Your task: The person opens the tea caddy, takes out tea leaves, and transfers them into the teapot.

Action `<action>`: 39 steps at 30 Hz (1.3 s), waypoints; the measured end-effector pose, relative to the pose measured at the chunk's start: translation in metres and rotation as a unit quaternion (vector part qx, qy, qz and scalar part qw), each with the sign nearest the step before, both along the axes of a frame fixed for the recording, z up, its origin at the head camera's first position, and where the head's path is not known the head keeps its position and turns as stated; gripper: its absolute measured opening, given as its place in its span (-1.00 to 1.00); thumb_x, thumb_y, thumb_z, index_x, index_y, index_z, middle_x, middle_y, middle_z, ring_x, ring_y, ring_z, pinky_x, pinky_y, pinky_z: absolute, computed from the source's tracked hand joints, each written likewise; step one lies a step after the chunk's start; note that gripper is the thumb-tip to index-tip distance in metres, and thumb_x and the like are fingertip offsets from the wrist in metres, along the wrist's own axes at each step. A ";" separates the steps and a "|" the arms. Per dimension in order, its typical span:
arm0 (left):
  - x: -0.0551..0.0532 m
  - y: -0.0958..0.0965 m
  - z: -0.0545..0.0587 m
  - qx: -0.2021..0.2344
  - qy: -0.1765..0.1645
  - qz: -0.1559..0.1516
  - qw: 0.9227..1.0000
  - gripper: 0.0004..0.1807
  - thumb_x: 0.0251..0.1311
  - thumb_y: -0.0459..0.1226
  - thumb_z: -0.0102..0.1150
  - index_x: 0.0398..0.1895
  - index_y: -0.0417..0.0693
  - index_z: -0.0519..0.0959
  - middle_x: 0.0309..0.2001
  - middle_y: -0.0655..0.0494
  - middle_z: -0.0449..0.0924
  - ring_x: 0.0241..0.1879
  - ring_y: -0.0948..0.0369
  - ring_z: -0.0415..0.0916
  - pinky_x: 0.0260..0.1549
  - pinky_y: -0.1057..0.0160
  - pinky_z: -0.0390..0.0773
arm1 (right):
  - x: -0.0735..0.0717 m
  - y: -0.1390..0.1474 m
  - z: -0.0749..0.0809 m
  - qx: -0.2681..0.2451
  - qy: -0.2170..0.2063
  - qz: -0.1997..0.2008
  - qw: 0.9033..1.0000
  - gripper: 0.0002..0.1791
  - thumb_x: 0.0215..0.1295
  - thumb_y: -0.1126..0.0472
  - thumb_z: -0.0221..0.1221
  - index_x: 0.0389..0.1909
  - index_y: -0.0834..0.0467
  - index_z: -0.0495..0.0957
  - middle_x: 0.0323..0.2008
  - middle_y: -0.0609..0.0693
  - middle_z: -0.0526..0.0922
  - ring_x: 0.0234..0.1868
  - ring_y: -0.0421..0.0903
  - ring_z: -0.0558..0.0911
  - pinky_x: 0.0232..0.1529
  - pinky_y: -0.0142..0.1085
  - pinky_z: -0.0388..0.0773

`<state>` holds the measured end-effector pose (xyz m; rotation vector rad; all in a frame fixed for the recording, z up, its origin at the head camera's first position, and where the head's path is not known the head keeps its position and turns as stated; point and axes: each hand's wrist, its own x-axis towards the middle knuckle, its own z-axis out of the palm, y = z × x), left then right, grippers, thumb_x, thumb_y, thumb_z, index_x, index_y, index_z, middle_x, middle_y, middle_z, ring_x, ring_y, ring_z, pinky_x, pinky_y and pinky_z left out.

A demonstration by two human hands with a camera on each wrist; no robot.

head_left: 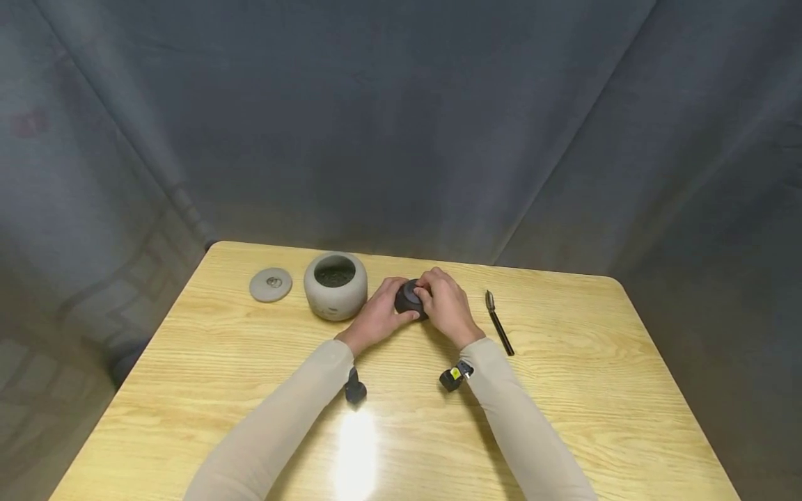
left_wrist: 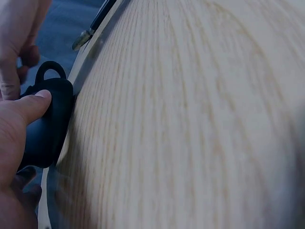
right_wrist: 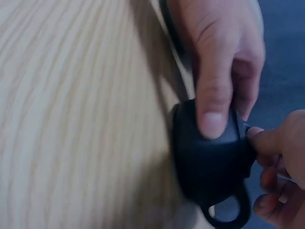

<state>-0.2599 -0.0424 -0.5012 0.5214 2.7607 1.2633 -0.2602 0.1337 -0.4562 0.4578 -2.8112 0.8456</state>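
A small black teapot (head_left: 407,300) with a loop handle sits near the back of the table. My left hand (head_left: 382,314) grips its body from the left, the thumb lying along its side in the left wrist view. From the right, my right hand (head_left: 446,306) reaches over the top. In the right wrist view its fingers pinch the knob of the teapot's lid (right_wrist: 249,153). The lid is seated on the pot or very close over it. Left of my left hand stands a round grey jar (head_left: 335,307), its mouth uncovered and its inside dark.
A flat grey round lid (head_left: 271,285) lies left of the jar. To the right of my right hand lies a slim tool (head_left: 499,327) with a black handle and a pointed metal head. Dark curtains (head_left: 401,125) hang behind the wooden table (head_left: 595,390).
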 end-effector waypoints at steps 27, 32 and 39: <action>0.022 0.009 0.021 -0.069 0.094 -0.012 0.993 -0.13 0.42 -0.01 0.38 0.63 -0.18 0.24 0.58 -0.14 0.29 0.55 -0.07 0.33 0.55 -0.17 0.34 | 0.004 0.002 -0.011 -0.032 -0.014 -0.018 0.999 -0.81 0.52 0.21 0.29 0.04 0.15 0.74 -0.18 0.01 0.65 -0.21 -0.04 0.65 -0.16 -0.12 0.65; 0.043 0.004 0.028 -0.035 0.079 -0.032 0.996 -0.10 0.39 -0.05 0.42 0.65 -0.14 0.23 0.60 -0.11 0.27 0.57 -0.07 0.34 0.54 -0.10 0.41 | 0.009 0.007 -0.017 -0.059 -0.012 -0.024 0.998 -0.74 0.53 0.21 0.28 0.13 0.18 0.70 -0.18 0.01 0.65 -0.26 -0.09 0.58 -0.24 -0.25 0.52; 0.079 -0.018 0.028 -0.007 0.037 -0.029 0.999 -0.08 0.39 0.00 0.40 0.69 -0.05 0.19 0.64 -0.07 0.23 0.65 -0.03 0.21 0.60 -0.12 0.31 | 0.019 0.013 -0.015 -0.098 -0.004 -0.023 0.995 -0.74 0.51 0.22 0.29 0.12 0.20 0.70 -0.20 0.02 0.64 -0.29 -0.11 0.54 -0.27 -0.35 0.45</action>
